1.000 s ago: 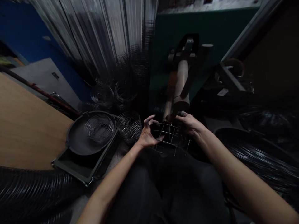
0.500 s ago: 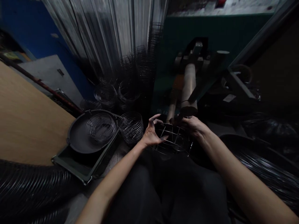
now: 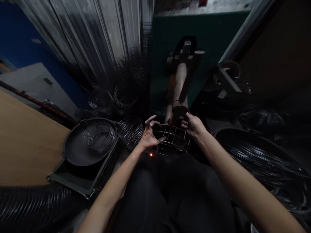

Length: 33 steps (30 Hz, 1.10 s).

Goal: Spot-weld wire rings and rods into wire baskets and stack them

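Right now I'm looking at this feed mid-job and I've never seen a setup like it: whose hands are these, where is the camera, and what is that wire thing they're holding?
There is one picture, from a camera worn on the person's head, looking forward and down, so the two bare arms reaching in from the bottom are that person's own. The left hand and right hand each have a grip on opposite sides of a round wire cage, made of rings and crossing rods. A small orange spark glows at its near left edge. Just behind the cage stands a green machine with a pale cylinder pointing down toward it. To the left, a dark round pan holds a wire coil, with another coil beside it. The scene is dim, so finer detail is hard to tell.
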{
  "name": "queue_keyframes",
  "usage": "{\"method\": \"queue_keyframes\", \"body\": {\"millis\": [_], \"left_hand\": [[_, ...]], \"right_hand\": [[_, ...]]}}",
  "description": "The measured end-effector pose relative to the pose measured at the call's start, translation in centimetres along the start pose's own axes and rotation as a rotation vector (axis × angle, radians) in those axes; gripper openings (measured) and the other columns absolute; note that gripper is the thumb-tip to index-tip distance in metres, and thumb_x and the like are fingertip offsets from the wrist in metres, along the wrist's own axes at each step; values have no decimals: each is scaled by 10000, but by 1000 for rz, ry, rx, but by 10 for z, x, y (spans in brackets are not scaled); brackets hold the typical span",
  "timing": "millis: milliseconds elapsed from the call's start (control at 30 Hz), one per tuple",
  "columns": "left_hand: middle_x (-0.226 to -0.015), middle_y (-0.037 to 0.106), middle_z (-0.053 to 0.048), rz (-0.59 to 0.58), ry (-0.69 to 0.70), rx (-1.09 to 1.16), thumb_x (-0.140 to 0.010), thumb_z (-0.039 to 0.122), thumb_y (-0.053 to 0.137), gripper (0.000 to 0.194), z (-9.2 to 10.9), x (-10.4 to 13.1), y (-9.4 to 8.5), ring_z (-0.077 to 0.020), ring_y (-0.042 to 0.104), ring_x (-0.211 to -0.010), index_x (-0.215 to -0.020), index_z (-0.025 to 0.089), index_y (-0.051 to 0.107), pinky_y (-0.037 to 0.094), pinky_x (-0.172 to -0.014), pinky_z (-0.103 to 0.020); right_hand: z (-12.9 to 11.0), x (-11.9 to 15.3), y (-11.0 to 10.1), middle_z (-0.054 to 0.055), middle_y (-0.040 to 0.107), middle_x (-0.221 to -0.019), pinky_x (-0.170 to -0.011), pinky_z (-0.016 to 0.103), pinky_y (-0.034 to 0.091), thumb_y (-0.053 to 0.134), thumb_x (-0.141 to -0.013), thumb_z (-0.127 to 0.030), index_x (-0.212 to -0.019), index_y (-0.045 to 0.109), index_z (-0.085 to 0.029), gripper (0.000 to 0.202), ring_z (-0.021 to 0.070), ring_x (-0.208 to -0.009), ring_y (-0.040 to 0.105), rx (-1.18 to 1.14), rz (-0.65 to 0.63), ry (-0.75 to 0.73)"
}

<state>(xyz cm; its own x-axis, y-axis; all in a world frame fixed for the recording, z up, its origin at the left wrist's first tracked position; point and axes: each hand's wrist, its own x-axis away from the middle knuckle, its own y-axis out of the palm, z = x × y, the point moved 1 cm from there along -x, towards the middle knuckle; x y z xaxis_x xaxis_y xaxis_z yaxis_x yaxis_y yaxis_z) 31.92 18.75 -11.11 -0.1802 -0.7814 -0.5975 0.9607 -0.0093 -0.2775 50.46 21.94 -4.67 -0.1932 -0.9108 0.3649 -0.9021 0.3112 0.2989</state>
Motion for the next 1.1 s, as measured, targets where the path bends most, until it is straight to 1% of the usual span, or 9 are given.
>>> {"method": "queue_keyframes", "body": {"millis": [100,200,267,467,600,800,900,1000,1100], "left_hand": [[-1014,504,-38,8,-3,-26,-573,209,781,951,-3,1,-4,-186,556,-925,-1303,248,171,444,-885,-411],[-1010,514,-42,-2,-15,-15,-578,217,780,957,-4,2,-9,-197,554,-934,-1309,239,162,435,-898,-424],[-984,532,-32,-21,-13,7,-583,215,779,978,-4,3,-11,-200,554,-937,-1321,246,138,429,-902,-426],[-970,546,-21,-23,-9,36,-606,195,754,956,-8,2,-20,-190,554,-935,-1339,259,143,414,-910,-421],[-980,552,-26,-11,-17,73,-602,179,754,970,-15,4,-23,-189,552,-938,-1351,256,142,416,-909,-418],[-982,547,-20,-7,-15,90,-607,178,750,965,-18,5,-23,-178,555,-933,-1357,262,149,418,-910,-407],[-980,549,-22,-3,-9,80,-609,189,751,960,-18,5,-23,-179,552,-939,-1357,259,153,413,-917,-408],[-984,550,-23,4,-8,87,-614,203,752,951,-17,4,-24,-177,554,-931,-1354,260,158,415,-915,-406],[-978,550,-21,-2,3,90,-615,207,753,946,-17,4,-24,-177,555,-926,-1353,259,163,422,-906,-403]], "right_hand": [[-2,3,-2,-20,494,-547,-348,139,302,396,-924,-227,-745,497,-160,216,48,-381,384,21,-80,25],[-1,1,-2,-49,429,-470,-313,160,226,405,-928,-369,-791,492,-185,245,51,-312,268,138,-239,47],[0,-2,-1,-63,406,-448,-303,163,188,434,-909,-437,-808,469,-200,260,50,-297,222,210,-299,44],[-2,-6,-3,-63,405,-449,-320,167,237,707,-716,-415,-701,430,-189,358,47,-338,303,362,-505,77],[2,-12,-4,-66,406,-448,-346,179,282,811,-562,-421,-682,454,-179,447,46,-364,335,338,-429,-34],[9,-20,5,-55,432,-464,-371,196,325,830,-485,-446,-668,475,-175,483,61,-390,392,258,-308,-181],[14,-18,6,-62,405,-449,-409,200,360,846,-464,-420,-607,436,-177,497,63,-415,414,200,-329,-143],[16,-15,3,-49,443,-470,-394,198,349,851,-465,-416,-638,457,-171,495,71,-427,430,202,-323,-54],[12,-13,0,-54,431,-455,-342,189,280,805,-571,-433,-695,468,-176,442,59,-372,368,243,-331,-29]]}}
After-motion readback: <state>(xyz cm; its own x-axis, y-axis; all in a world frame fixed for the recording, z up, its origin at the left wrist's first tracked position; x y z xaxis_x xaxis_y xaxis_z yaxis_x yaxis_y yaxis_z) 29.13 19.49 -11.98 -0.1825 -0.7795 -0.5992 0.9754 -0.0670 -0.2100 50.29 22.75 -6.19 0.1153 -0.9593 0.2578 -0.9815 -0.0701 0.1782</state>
